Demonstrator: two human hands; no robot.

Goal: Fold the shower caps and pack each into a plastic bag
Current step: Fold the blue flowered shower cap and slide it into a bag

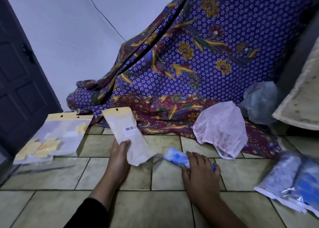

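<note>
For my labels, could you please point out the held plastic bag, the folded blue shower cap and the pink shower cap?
plastic bag point(129, 130), head view, barcode label.
folded blue shower cap point(174, 156), head view, exposed left end.
pink shower cap point(221, 129), head view, its middle.

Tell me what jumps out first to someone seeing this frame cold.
The big purple floral cloth draped across the back dominates. In front, above the tiled floor, the left hand holds up a plastic bag with a yellow header, while the right hand holds a folded blue shower cap down low.
</note>
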